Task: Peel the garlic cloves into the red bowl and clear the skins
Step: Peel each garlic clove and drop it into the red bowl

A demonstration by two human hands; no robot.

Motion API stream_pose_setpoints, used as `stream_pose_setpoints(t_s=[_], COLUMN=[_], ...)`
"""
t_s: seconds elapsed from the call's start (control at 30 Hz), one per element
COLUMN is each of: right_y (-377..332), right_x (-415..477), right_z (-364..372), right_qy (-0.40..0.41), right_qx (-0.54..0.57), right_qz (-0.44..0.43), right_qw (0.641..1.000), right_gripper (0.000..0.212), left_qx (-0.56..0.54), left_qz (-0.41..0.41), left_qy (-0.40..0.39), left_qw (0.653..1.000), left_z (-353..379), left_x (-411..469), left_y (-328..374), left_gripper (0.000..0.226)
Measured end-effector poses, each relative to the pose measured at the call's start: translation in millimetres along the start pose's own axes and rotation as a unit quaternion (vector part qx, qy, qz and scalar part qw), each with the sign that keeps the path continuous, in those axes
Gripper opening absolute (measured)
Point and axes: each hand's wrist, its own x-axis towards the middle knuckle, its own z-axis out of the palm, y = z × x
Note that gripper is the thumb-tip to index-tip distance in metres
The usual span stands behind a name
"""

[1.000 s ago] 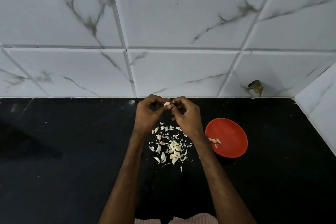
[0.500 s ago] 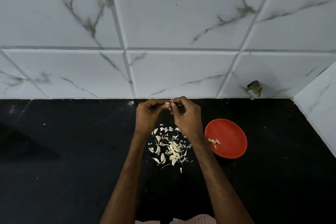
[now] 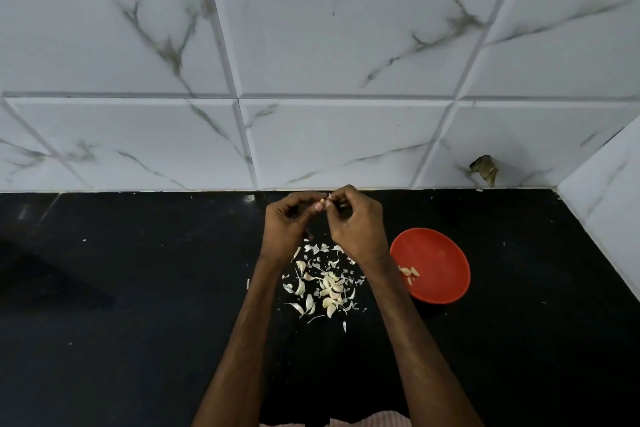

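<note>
Red bowl (image 3: pixel 440 253) upright – few peeled cloves (image 3: pixel 408 273) inside; skins (image 3: pixel 311 248) and unpeeled cloves (image 3: pixel 330 284) scattered beside it.

Between the fingertips (image 3: pixel 318 207), only a sliver of garlic clove (image 3: pixel 323 201) — both forearms (image 3: pixel 242 340) off the bottom edge

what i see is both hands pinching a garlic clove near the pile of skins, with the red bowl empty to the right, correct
Not empty: the head view shows peeled cloves in the red bowl. The rest holds: left hand and right hand pinch a garlic clove near the pile of skins.
</note>
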Motion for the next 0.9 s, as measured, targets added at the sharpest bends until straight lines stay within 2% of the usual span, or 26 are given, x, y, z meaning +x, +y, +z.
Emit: stream_pose_setpoints(t_s=[0.13, 0.27, 0.33, 0.47, 0.67, 0.77, 0.9], right_y=[2.2, 3.0, 1.9, 3.2, 7.6, 8.8, 8.9], right_x=[-0.3, 2.7, 4.5, 5.5, 7.3, 6.2, 4.4], right_z=[-1.2, -7.9, -9.6, -12.5, -18.0, -17.3, -14.0], right_qy=[-0.009, -0.04, -0.059, -0.09, -0.135, -0.137, -0.128], right_qx=[0.02, 0.027, 0.03, 0.021, 0.047, 0.053, 0.003], right_qz=[-0.003, -0.021, -0.026, -0.001, 0.039, 0.021, -0.016], right_qw=[1.0, 0.999, 0.997, 0.996, 0.989, 0.989, 0.992], right_gripper=[0.013, 0.02, 0.017, 0.013, 0.016, 0.015, 0.013], left_qx=[-0.047, -0.025, -0.002, 0.032, 0.034, 0.006, -0.037], left_qz=[-0.046, -0.056, -0.055, -0.058, -0.067, -0.09, -0.113], left_qy=[-0.001, -0.014, -0.026, -0.049, -0.094, -0.104, -0.106], left_qw=[0.998, 0.998, 0.998, 0.997, 0.993, 0.991, 0.987], left_z=[-0.5, -3.6, -5.2, -8.2, -12.7, -12.4, -11.2], left_x=[0.1, 1.6, 1.4, 0.0, -0.6, -2.5, -2.7], left_y=[3.9, 7.8, 7.2, 5.4, 3.0, 2.3, 1.3], left_gripper=[0.015, 0.017, 0.018, 0.011, 0.016, 0.016, 0.017])
